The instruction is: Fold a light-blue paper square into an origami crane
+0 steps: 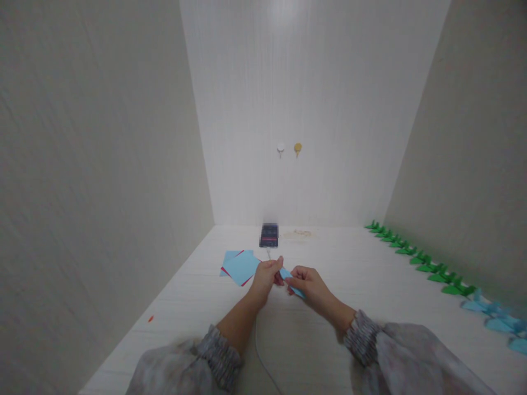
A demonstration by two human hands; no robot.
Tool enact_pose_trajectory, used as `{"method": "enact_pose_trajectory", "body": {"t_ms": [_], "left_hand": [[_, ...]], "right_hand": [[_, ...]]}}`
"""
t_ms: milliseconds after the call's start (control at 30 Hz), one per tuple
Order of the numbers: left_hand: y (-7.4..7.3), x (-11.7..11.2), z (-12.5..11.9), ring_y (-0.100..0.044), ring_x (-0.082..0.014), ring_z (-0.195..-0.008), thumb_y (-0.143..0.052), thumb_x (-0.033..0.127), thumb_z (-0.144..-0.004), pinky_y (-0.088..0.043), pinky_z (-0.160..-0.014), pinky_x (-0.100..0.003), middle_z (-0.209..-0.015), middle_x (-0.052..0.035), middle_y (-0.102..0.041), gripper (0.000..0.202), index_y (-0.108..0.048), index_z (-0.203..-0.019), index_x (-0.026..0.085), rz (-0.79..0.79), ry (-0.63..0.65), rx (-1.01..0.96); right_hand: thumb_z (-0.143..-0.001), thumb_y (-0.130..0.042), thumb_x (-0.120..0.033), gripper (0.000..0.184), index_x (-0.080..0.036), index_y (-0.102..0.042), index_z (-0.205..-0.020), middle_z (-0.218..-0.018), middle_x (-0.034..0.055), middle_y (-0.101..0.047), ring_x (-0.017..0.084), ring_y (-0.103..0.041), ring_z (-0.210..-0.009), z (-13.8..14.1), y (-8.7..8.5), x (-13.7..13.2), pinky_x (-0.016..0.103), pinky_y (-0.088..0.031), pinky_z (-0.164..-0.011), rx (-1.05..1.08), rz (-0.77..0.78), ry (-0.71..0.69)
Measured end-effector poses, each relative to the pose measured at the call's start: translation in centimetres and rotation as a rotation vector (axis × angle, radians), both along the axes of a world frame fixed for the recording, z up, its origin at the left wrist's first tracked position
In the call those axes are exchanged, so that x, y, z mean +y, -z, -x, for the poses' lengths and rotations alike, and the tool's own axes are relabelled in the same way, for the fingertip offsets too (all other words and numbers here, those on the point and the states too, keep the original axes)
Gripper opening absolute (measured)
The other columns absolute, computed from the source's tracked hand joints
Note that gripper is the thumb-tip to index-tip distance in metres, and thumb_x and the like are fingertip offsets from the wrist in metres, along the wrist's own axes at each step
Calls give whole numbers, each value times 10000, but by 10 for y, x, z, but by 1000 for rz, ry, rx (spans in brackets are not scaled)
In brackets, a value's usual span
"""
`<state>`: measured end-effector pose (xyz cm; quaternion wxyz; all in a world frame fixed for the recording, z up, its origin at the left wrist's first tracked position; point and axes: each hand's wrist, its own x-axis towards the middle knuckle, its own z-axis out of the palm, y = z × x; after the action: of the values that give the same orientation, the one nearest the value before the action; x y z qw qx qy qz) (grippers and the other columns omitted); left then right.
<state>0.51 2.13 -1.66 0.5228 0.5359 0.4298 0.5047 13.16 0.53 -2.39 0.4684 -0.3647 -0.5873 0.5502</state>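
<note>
A narrow folded strip of light blue paper is held between both hands above the white table. My left hand pinches its upper left end between thumb and fingers. Lower down the strip, my right hand is closed on it, with a blue end showing below the fingers. Just left of my left hand lies a loose stack of square paper sheets, light blue on top with red edges peeking out; my left hand hides its right corner.
A phone stands at the back of the table, with a white cable running toward me. Folded green paper figures line the right wall, with blue ones nearer. A small orange scrap lies left. Two hooks are on the back wall.
</note>
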Motion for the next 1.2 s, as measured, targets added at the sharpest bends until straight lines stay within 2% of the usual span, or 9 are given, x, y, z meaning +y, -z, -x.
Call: {"method": "enact_pose_trajectory", "body": {"t_ms": [200,400,500,600,700,800,900,1000,1200], "left_hand": [[-3,1,3,-431,-89,-336,-375,627,-602,-295,-410,-218,-346,-19,-486,537,-493,-433,132,91,-4,-20],[0,7,5,-485,-93,-390,-374,641,-588,-338,-427,-217,-505,-38,-561,555,-537,-573,111,161,29,-121],[2,5,1,-451,-73,-361,-464,579,-580,-325,-407,-204,-475,-11,-528,467,-519,-566,115,105,47,-63],[1,0,-3,-457,-64,-385,-538,492,-579,-326,-412,-190,-528,-4,-541,373,-535,-608,121,30,135,-15],[-2,-5,-6,-485,-79,-426,-521,469,-610,-343,-439,-190,-508,-5,-537,349,-547,-613,121,0,192,28],[-3,-4,-6,-498,-91,-455,-509,453,-627,-356,-457,-196,-503,-9,-535,336,-539,-603,119,3,164,4],[-3,1,-3,-483,-85,-457,-534,414,-614,-362,-468,-199,-523,-2,-535,293,-526,-612,122,40,118,-85],[-2,4,2,-456,-76,-449,-552,382,-599,-355,-469,-195,-495,15,-505,261,-511,-589,124,47,74,-168],[2,4,9,-491,-90,-552,-567,355,-598,-359,-520,-196,-604,-21,-549,254,-560,-669,112,72,130,-246]], "right_hand": [[-589,-585,-285,171,-158,-488,-528,-440,-24,-564,94,-477,-403,-2,-2,0,209,-337,-432,-23,-4,11],[-616,-566,-308,177,-158,-496,-552,-473,-8,-569,102,-480,-424,-6,1,5,212,-330,-442,-35,-54,119],[-657,-526,-327,184,-171,-501,-563,-483,-16,-542,109,-472,-456,-10,3,8,219,-334,-468,-143,-188,258],[-691,-492,-331,183,-190,-536,-583,-510,-16,-516,118,-456,-496,-13,0,7,226,-326,-493,-367,-409,420],[-715,-478,-300,151,-212,-580,-646,-609,9,-526,140,-468,-586,-15,-5,3,245,-334,-556,-587,-618,470],[-751,-436,-263,168,-222,-597,-773,-674,35,-506,152,-459,-636,-12,-9,-2,263,-341,-593,-771,-750,448],[-767,-414,-252,236,-216,-542,-962,-753,57,-488,163,-450,-689,-6,-13,-7,276,-365,-621,-836,-809,354],[-750,-454,-287,326,-208,-469,-1065,-823,66,-470,169,-447,-745,-3,-18,-10,286,-390,-666,-764,-834,234],[-819,-326,-190,291,-228,-467,-1071,-825,55,-464,141,-461,-773,-13,-15,-2,269,-412,-682,-568,-877,110]]}}
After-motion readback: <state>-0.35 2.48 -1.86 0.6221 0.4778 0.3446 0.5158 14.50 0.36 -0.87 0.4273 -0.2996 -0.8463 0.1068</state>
